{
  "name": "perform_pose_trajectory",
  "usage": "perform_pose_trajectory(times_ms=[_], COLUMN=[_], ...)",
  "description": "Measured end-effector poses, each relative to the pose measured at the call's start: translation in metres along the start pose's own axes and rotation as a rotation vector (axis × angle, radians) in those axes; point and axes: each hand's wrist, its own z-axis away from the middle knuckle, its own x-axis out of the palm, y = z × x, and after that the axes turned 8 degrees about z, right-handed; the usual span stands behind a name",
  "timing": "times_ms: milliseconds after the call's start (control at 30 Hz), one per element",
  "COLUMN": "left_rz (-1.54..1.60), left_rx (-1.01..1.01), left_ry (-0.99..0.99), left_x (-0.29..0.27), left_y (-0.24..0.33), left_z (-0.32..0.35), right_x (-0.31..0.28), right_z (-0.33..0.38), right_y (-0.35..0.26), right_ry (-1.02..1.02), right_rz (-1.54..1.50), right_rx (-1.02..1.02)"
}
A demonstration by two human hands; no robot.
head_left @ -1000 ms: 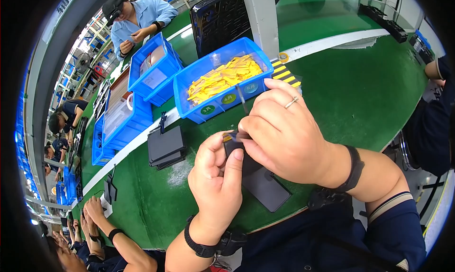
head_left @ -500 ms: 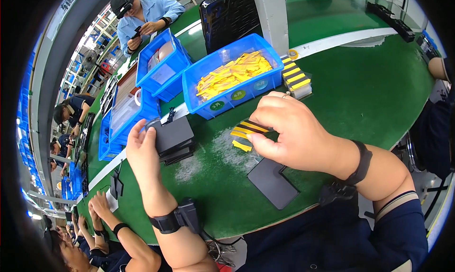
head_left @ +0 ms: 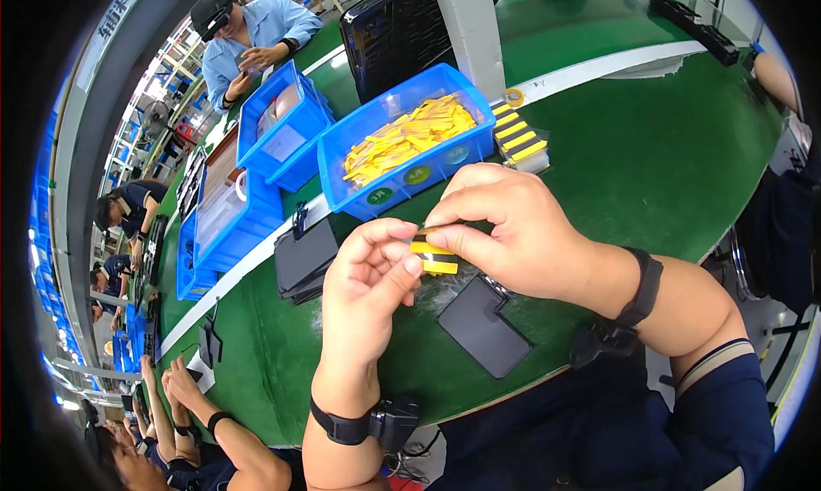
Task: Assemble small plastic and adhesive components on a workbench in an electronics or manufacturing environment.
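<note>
In front of me both hands meet at a small yellow-and-black striped sheet. My right hand is closed, pinching the sheet's upper edge between thumb and index finger. My left hand has curled fingers, and its thumb presses the sheet's left edge; its fingertips are partly hidden. Below my right hand lies a flat black plate with a notched corner, on the green tabletop. A stack of similar black plates rests left of my left hand.
A blue bin full of yellow strips stands beyond my hands. A pile of striped sheets sits right of it, near a tape roll. More blue bins stand left, beside a grey post. Co-workers sit around.
My left hand has left the stack of black plates and moved right to the striped sheet. My right hand has shifted slightly left, still holding the sheet, which is now tilted differently.
</note>
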Motion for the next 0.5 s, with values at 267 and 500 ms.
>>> perform_pose_trajectory(times_ms=[267, 500], left_rz=[-1.129, -1.337], left_rx=[0.168, 0.115], left_ry=[0.046, -0.336], left_x=[0.007, 0.06], left_y=[-0.025, 0.008], left_z=[-0.011, 0.032], right_x=[-0.004, 0.004], right_z=[-0.001, -0.003], right_y=[0.002, 0.0], right_ry=[0.108, 0.208], right_rz=[0.086, 0.086], right_rx=[0.004, -0.092])
